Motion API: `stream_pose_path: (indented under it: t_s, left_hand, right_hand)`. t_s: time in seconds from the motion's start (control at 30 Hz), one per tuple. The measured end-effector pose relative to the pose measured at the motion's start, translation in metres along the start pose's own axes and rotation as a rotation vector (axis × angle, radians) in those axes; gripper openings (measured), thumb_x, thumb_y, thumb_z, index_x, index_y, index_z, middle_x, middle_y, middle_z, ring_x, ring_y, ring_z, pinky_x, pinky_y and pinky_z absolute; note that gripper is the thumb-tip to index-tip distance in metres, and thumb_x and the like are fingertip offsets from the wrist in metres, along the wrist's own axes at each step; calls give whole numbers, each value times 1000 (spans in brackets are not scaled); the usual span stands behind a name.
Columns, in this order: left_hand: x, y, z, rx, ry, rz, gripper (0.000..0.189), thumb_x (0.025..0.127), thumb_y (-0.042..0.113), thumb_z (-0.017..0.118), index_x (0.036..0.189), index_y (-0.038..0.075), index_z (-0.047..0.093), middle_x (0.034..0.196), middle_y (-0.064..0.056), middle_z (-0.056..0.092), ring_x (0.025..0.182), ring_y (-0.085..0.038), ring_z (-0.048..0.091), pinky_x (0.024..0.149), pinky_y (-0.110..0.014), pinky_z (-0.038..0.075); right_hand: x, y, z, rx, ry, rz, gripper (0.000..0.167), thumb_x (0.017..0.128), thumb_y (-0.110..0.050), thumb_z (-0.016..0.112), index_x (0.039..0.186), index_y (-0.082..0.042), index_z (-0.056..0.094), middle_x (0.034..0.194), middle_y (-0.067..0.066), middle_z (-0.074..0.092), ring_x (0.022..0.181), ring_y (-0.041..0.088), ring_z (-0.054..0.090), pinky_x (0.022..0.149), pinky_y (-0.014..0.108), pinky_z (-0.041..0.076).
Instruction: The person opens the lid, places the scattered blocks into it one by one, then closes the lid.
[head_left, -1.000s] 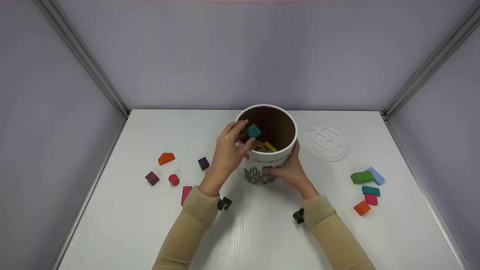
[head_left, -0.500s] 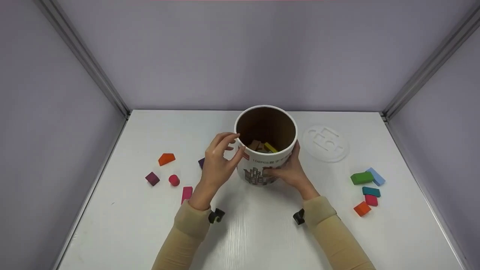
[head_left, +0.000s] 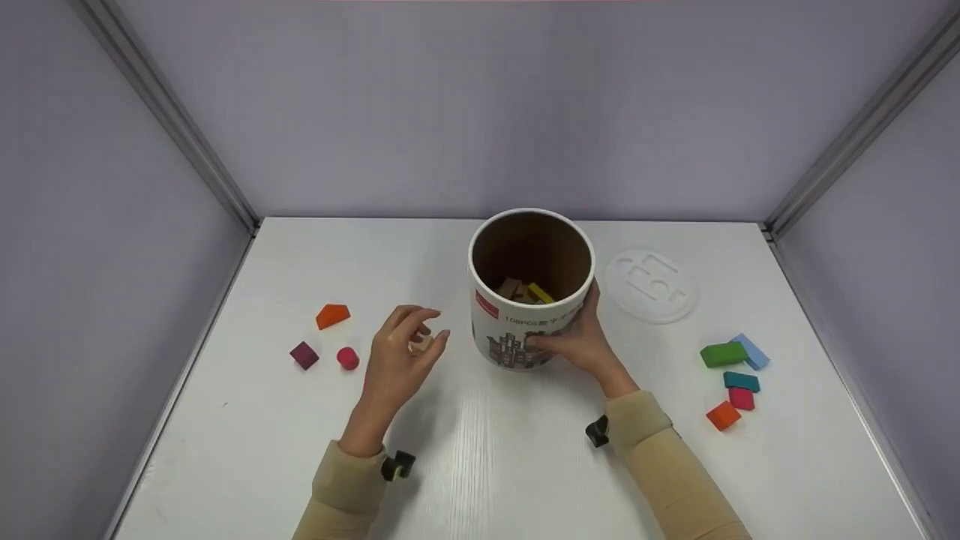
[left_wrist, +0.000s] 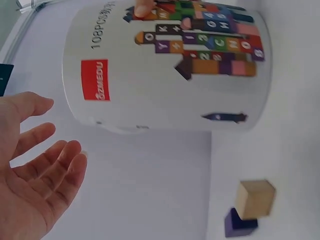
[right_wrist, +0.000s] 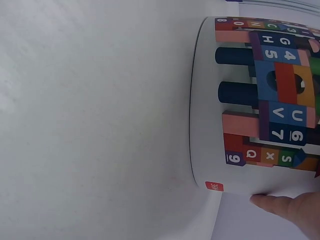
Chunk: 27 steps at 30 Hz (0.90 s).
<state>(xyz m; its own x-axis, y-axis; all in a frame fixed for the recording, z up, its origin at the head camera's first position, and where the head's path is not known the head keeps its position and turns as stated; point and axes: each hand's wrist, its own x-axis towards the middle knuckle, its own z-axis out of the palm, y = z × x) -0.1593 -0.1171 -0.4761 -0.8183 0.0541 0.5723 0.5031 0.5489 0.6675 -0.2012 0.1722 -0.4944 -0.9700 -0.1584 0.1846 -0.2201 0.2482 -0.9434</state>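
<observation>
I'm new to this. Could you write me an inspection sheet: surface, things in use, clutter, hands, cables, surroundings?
Surface: white table, coloured blocks towards both sides.
Job's things: standing bucket with blocks inside, including a yellow block; outside, a red cylinder to the left, a green block to the right.
Clutter: white disc lying flat, right of the bucket.
Hands: left hand holds nothing; right hand grips the bucket's side.
Cables: nothing seen.
Surroundings: pale walls behind and at both sides, grey corner strips.

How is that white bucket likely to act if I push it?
The white bucket is probably stiff: it looks round despite the right hand gripping it. Standing tall, it might tip if pushed near the top, though the blocks low inside may steady it.
</observation>
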Motion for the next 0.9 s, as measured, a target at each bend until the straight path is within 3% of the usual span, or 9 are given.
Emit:
stream_pose_path:
  t_s: [0.2,0.37,0.5,0.67,0.9]
  left_hand:
    - [-20,-18,-13,93,-86,-117,25,84,13,78,107,8,71,98,-3,63,81,-17,63,70,-30,58]
    - [-38,-34,-17,217,-199,-220,33,83,16,79,113,6,70,105,-10,64,86,-24,64,70,-37,57]
    - [-49,-45,-14,290,-263,-274,41,83,18,79,119,4,67,111,-15,63,97,-30,63,79,-45,57]
    - [-52,-55,-4,340,-323,-281,50,84,19,78,128,2,62,119,-20,59,108,-35,58,90,-50,52]
    - [-48,-63,13,415,-399,-268,55,84,22,78,131,1,58,126,-22,54,112,-37,54,89,-52,51]
  right_hand:
    - [0,0,1,4,0,13,138,62,-10,94,153,-19,-10,156,18,19,143,36,23,118,48,15]
    - [1,0,1,15,-2,8,138,62,-7,94,153,-18,-10,156,18,19,142,37,23,118,49,15]
    - [1,1,1,26,-3,-1,138,62,-8,94,153,-19,-10,155,19,19,142,37,24,118,48,16]
    - [6,15,2,74,-2,-35,141,60,-8,95,153,-24,-10,154,19,22,140,38,28,118,45,16]
    - [11,38,3,65,19,-48,143,56,-17,98,150,-41,-6,154,9,26,139,33,30,117,41,18]
